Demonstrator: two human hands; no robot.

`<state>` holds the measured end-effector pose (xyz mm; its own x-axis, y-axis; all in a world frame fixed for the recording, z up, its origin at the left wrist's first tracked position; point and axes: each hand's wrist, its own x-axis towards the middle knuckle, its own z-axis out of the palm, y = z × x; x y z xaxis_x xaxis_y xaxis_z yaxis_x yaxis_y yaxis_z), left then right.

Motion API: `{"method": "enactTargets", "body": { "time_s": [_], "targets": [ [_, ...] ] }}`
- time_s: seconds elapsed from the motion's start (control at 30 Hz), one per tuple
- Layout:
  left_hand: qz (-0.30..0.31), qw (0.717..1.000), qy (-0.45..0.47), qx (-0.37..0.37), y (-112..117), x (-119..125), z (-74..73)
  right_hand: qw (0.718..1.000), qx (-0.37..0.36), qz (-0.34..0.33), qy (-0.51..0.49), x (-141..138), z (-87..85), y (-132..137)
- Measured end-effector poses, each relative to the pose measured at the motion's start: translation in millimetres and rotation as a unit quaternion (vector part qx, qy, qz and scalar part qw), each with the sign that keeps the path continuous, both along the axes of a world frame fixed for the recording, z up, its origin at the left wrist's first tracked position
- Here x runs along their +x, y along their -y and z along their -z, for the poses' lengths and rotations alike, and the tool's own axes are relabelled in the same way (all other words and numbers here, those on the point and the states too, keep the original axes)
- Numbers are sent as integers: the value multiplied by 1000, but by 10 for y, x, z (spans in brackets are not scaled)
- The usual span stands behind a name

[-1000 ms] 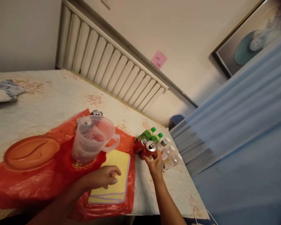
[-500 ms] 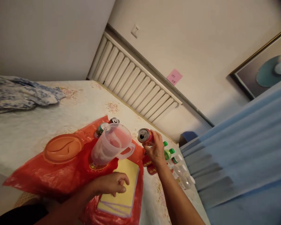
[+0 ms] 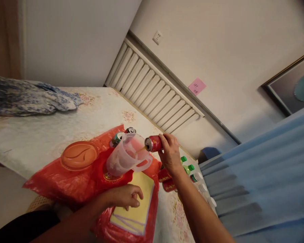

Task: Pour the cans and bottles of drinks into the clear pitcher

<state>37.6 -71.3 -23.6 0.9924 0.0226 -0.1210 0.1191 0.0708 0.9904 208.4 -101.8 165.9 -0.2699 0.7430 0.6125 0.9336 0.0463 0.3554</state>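
Red can (image 3: 154,143) is clamped in the right hand (image 3: 170,154), fingers wrapped round its body. It's tipped so its long axis lies near level, mouth end pointing left at the clear plastic jug (image 3: 126,156). Can mouth sits just above the jug rim on the handle side. A thin amber stream looks to run from it into the jug, though it's too fine to be sure. Jug stands on a red plastic bag (image 3: 73,182) spread over the worktop (image 3: 40,135), toward the worktop edge that faces the blue curtain (image 3: 263,175). Right hand is the nearer one, coming at the jug from the right, just beside the handle. Left hand (image 3: 126,197) is lower, near the front edge and apart from the jug, with fingers loosely curled and gripping nothing I can see. Its fingertips rest on a yellow pad (image 3: 134,209); whether the pad lies on or in the bag I cannot tell. Orange lid (image 3: 79,155) lies flat on the bag, left of the jug. Two more cans (image 3: 118,137) stand just behind the jug. Spare red cans (image 3: 166,175) and green-capped bottles (image 3: 184,160) sit behind the right forearm at the curtain-side edge. Blue patterned cloth (image 3: 27,99) is bunched at the far left corner, well apart from all this
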Motion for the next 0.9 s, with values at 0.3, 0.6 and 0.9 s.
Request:
{"method": "enactTargets", "body": {
  "time_s": [0.3,0.6,0.9],
  "targets": [
    [0,1000,-6,11,1,-34,-60,998,-8,-11,57,-19,-101,-39],
    [-5,1000,-14,6,15,-40,-92,997,-25,-20,71,-38,-140,-45],
    [-5,1000,-11,9,11,3,-22,995,-30,-29,90,-116,-197,-58]
  ]
}}
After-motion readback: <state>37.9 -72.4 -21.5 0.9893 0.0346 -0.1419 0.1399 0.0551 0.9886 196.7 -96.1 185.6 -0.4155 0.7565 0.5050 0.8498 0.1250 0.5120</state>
